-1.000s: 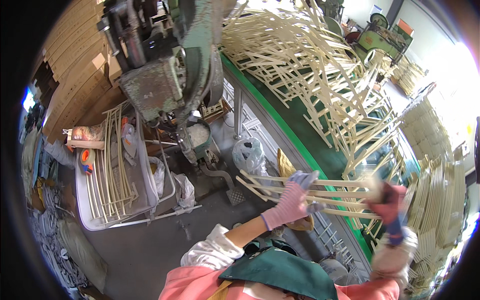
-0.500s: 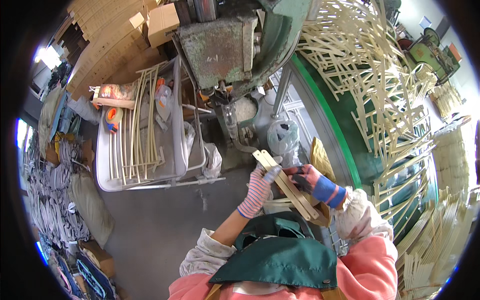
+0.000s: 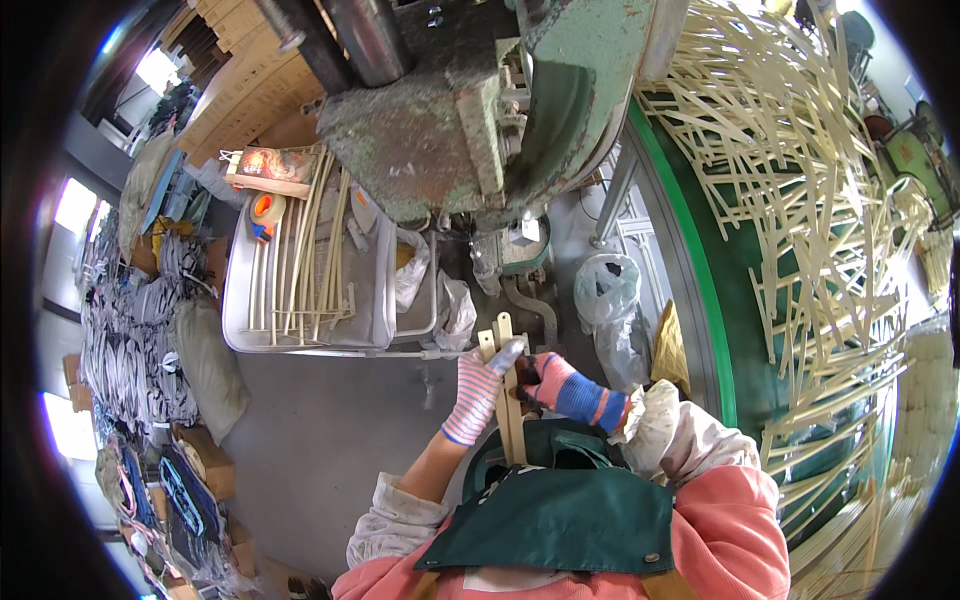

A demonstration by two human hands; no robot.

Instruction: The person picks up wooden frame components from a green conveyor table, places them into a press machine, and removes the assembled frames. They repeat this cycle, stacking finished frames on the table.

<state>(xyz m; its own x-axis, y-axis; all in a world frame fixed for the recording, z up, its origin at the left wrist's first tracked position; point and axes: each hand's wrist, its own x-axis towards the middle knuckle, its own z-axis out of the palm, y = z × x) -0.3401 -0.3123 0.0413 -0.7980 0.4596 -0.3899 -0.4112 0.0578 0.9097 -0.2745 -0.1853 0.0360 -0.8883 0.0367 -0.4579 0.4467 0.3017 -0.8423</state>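
Two or more flat cream strips (image 3: 512, 425) with holes in their rounded ends stand nearly upright before my apron. My left hand (image 3: 478, 395), in a striped glove with a grey thumb, is closed round them from the left, its thumb across the front. My right hand (image 3: 558, 386), in a pink and blue glove with dark fingertips, is closed at their right edge. What its curled fingertips grip is partly hidden. The strips' upper ends point at the green machine (image 3: 420, 150); their lower ends reach the dark green apron (image 3: 560, 510).
A pale bin (image 3: 385, 310) at left carries long thin strips and a roll of tape (image 3: 267, 208). A clear plastic bag (image 3: 608, 290) hangs right of the machine. Beyond, a green-edged table (image 3: 722, 370) bears a heap of cream strip frames (image 3: 790, 190). Grey bundles (image 3: 140, 350) lie far left.
Both hands have drawn the strips left and nearer my body, turning them from slanted to nearly upright. The view has shifted, so the machine looks larger.
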